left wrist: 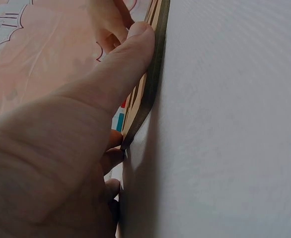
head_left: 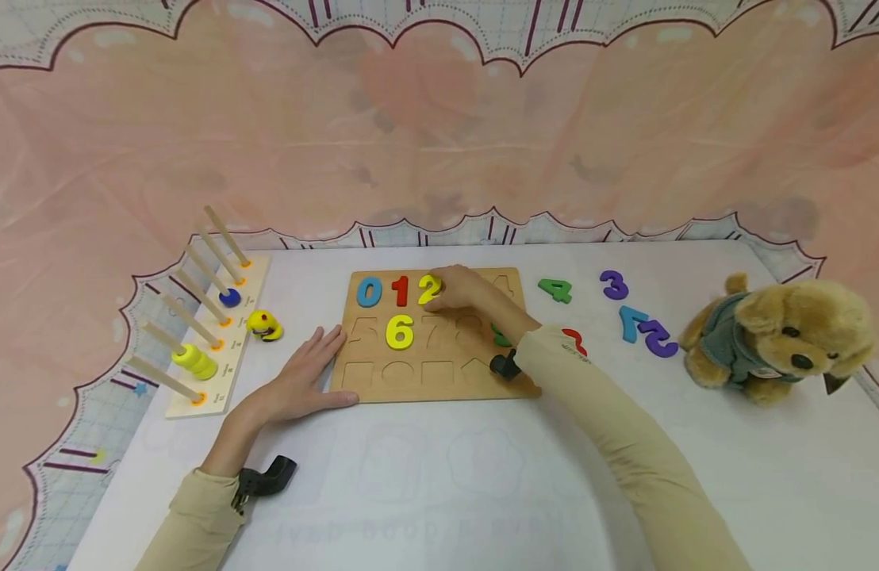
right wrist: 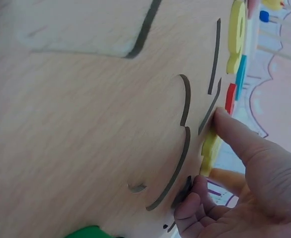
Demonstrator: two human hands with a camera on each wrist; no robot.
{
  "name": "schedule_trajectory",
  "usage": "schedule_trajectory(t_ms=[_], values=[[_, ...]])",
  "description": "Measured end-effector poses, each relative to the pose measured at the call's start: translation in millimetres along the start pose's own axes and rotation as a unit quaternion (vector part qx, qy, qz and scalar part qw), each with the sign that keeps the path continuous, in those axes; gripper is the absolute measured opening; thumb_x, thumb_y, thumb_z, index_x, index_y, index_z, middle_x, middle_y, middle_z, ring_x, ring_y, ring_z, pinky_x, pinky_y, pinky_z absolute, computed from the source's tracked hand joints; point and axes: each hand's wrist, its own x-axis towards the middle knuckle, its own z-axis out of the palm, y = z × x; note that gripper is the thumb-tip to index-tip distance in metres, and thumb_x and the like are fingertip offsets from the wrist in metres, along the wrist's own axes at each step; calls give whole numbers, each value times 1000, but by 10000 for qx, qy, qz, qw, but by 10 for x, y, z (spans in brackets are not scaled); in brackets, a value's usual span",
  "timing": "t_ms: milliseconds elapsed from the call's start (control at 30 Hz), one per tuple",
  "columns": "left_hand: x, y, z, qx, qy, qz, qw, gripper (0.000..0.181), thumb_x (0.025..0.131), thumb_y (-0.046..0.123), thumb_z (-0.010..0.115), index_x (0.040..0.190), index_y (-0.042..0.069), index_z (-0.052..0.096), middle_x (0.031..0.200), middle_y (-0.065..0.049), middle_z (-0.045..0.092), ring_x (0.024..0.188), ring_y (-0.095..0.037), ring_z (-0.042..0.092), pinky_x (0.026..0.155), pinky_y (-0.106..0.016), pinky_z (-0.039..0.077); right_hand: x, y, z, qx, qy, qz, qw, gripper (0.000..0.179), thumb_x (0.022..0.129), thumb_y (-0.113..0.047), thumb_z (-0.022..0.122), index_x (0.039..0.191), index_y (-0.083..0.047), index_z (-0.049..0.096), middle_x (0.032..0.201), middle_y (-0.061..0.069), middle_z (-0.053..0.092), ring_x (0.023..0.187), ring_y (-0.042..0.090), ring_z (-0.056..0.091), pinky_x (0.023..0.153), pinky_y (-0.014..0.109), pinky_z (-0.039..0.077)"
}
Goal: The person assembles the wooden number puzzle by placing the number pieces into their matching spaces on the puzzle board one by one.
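Note:
In the head view a wooden number board (head_left: 368,388) lies on the white table. My right hand (head_left: 462,287) pinches a yellow number 2 (head_left: 428,290) at the board's top row, just right of a red 1 (head_left: 400,291). The right wrist view has the yellow 2 (right wrist: 211,151) between thumb and index finger. My left hand (head_left: 300,385) rests with fingers spread along the board's left edge, thumb at its front corner. A blue 0 (head_left: 369,292) and a yellow 6 (head_left: 400,332) sit on the board. Part of a green piece (head_left: 500,337) shows behind my right forearm.
Right of the board lie a green 4 (head_left: 556,290), a purple 3 (head_left: 614,285), a blue 7 (head_left: 631,323), a purple 5 (head_left: 657,339) and a partly hidden red piece (head_left: 575,341). A plush dog (head_left: 775,341) sits far right. A peg stand (head_left: 225,365) and yellow toy (head_left: 265,325) stand left.

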Motion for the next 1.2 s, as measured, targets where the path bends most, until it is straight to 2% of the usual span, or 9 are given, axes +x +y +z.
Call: schedule_trajectory(t_ms=[133,200,300,400,467,633,867,1033,1200], values=[[-3,-1,6,-26,17,10,10000,105,79,56,71,156,8,18,165,-14,8,151,-41,-3,118,-67,4,-88,-5,-28,165,6,-27,9999,89,87,-43,70,155,-11,23,158,12,34,146,29,31,122,45,26],[-5,4,5,-28,25,32,10000,105,79,57,71,156,8,18,165,-14,8,151,-41,-3,117,-67,4,-171,15,-49,367,145,-107,9992,91,86,-43,71,155,-12,21,153,15,39,142,31,37,118,46,32],[-10,8,2,-21,24,38,10000,105,79,57,71,156,9,17,165,-14,8,151,-41,-3,117,-68,4,-349,88,-89,575,465,-314,9968,89,86,-42,71,155,-13,22,130,18,55,116,30,53,96,40,49],[-7,1,0,-24,20,-3,10000,106,79,58,71,156,10,17,165,-13,7,152,-40,-4,117,-67,4,-559,212,-135,660,743,-502,9938,85,87,-38,71,154,-13,26,107,16,58,93,26,53,73,34,48],[-2,-2,-3,-20,12,-3,10000,106,79,57,71,156,10,16,165,-13,7,151,-40,-3,117,-67,4,-696,320,-172,705,921,-528,9918,82,87,-36,71,153,-13,28,110,14,57,97,25,55,77,33,50],[4,-6,-5,8,10,34,10000,105,79,56,72,156,9,17,165,-13,8,151,-40,-3,117,-67,4,-967,676,-286,936,1361,-491,9850,78,89,-29,71,153,-12,30,127,19,56,116,32,55,95,46,52],[-6,-19,4,53,32,50,10000,105,79,56,71,156,9,16,165,-14,8,151,-41,-2,117,-68,4,-1204,1084,-428,1306,1904,-491,9717,75,90,-24,69,153,-11,29,140,23,50,128,37,50,102,52,48],[-9,-14,13,30,41,90,9999,105,79,56,71,156,8,17,164,-15,9,151,-42,-2,116,-68,5,-1341,1276,-481,1325,1886,-413,9722,79,90,-28,69,154,-11,26,150,21,40,136,40,40,108,56,40],[-6,-13,9,69,61,121,9999,105,80,56,71,156,8,17,164,-15,9,151,-42,-1,117,-68,5,-1440,1515,-533,1228,1695,-5,9779,86,90,-32,69,156,-11,18,160,19,25,144,43,26,113,63,29]])
